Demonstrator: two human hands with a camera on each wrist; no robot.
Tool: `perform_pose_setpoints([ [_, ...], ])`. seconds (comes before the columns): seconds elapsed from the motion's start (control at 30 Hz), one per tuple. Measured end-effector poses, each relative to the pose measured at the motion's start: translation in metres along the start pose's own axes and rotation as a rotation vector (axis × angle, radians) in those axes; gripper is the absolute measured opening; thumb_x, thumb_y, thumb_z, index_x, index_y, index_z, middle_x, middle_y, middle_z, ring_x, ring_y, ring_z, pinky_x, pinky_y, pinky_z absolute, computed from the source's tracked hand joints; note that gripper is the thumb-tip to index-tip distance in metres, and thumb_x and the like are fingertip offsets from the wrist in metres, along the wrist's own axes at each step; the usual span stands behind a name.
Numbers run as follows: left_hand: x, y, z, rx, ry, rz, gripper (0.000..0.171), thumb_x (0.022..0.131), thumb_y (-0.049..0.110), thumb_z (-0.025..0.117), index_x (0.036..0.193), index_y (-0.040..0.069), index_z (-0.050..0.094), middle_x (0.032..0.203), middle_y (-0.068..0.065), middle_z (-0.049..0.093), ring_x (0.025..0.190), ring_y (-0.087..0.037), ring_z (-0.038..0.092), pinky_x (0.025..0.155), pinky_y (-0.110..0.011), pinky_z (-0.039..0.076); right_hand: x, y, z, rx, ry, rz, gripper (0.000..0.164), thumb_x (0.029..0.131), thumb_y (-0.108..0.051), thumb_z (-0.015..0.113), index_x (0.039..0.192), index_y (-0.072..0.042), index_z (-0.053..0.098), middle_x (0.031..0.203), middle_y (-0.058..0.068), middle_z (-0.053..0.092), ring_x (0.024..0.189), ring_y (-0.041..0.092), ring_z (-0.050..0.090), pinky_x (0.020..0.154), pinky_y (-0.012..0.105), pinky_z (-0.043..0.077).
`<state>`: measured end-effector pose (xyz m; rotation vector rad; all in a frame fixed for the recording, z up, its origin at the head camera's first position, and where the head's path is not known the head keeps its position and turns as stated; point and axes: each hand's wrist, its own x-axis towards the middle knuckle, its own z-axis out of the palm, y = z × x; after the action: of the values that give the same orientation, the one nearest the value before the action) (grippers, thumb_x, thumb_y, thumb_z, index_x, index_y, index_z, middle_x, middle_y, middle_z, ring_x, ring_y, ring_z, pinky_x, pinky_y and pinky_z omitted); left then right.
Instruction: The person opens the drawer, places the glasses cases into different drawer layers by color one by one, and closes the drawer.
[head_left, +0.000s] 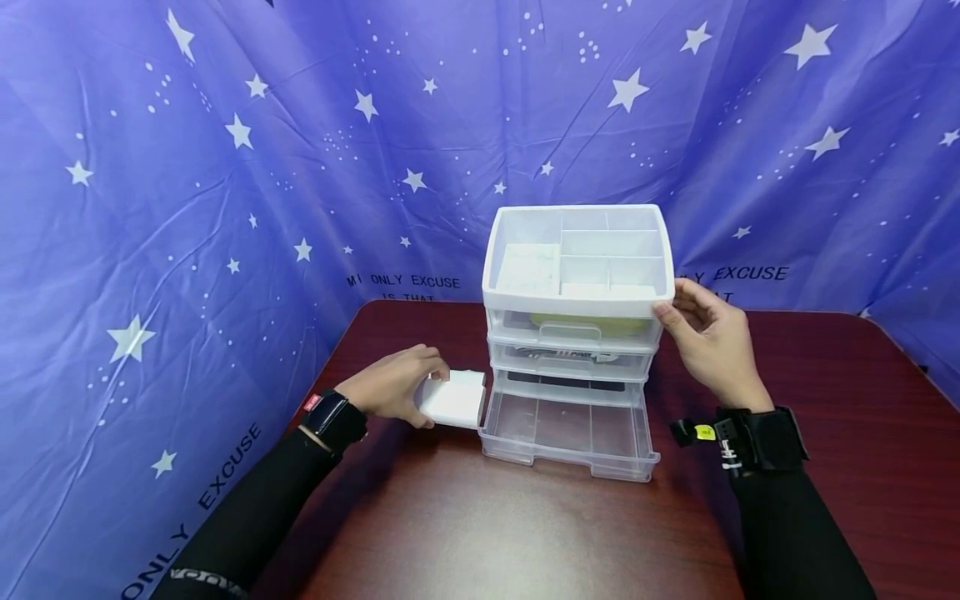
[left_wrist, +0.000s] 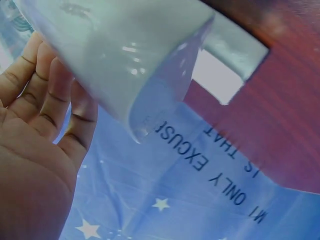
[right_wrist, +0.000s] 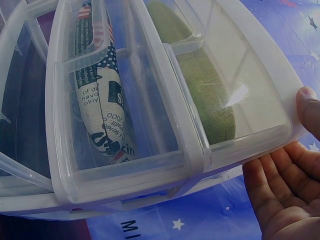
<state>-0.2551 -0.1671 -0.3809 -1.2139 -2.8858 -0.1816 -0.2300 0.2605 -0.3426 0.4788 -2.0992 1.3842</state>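
A clear-fronted plastic drawer unit (head_left: 577,304) with a white divided top tray stands on the table. Its bottom drawer (head_left: 570,429) is pulled out, with bare compartments showing. To the left of that drawer, my left hand (head_left: 397,383) grips a glossy white pack (head_left: 453,400) between thumb and fingers. In the left wrist view the fingers lie along the side of the pack (left_wrist: 120,55), and the thumb is hidden. My right hand (head_left: 708,342) holds the unit's upper right corner, thumb at the front edge of the top and fingers at the side.
Behind the closed upper fronts lie a green item (right_wrist: 210,95) and a printed item with stars and stripes (right_wrist: 107,100). Another white block (left_wrist: 222,75) lies beyond the held pack. A blue starred curtain (head_left: 420,125) hangs behind the reddish-brown table (head_left: 480,533).
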Motion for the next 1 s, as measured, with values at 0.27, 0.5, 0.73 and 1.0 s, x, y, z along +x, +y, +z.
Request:
perform_pose_setpoints([
  [0.27,0.007,0.005,-0.013,0.047,-0.001,0.049,0.065,0.055,0.041,0.092,0.109,0.018,0.062,0.105,0.010,0.054,0.094,-0.006,0.046,0.076,-0.021,0.048,0.000,-0.001,0.000,-0.003,-0.005,0.003,0.034,0.095,-0.006,0.063,0.125,0.009,0.058,0.107,0.018,0.065,0.095,0.007,0.063,0.079,0.010,0.050],
  [0.5,0.015,0.011,-0.026,0.057,0.017,0.094,0.062,0.057,0.044,0.090,0.106,0.019,0.062,0.102,0.011,0.054,0.094,-0.006,0.045,0.074,-0.020,0.047,0.000,0.000,-0.001,-0.002,-0.004,0.004,0.035,0.095,-0.007,0.063,0.125,0.009,0.058,0.107,0.015,0.065,0.096,0.009,0.064,0.080,0.010,0.050],
  [0.73,0.028,0.019,-0.029,0.069,0.045,0.146,0.060,0.057,0.046,0.087,0.104,0.019,0.061,0.100,0.011,0.053,0.093,-0.005,0.044,0.072,-0.019,0.045,0.000,0.001,0.000,0.002,-0.005,-0.004,0.034,0.095,-0.006,0.063,0.125,0.009,0.058,0.106,0.013,0.065,0.095,0.008,0.063,0.079,0.010,0.050],
  [1.0,0.050,0.034,-0.024,0.050,0.105,0.215,0.057,0.058,0.045,0.085,0.103,0.020,0.062,0.100,0.012,0.054,0.094,-0.004,0.044,0.075,-0.018,0.043,-0.001,-0.001,-0.001,-0.005,-0.001,0.003,0.034,0.095,-0.006,0.063,0.125,0.009,0.058,0.106,0.018,0.065,0.095,0.008,0.063,0.079,0.010,0.050],
])
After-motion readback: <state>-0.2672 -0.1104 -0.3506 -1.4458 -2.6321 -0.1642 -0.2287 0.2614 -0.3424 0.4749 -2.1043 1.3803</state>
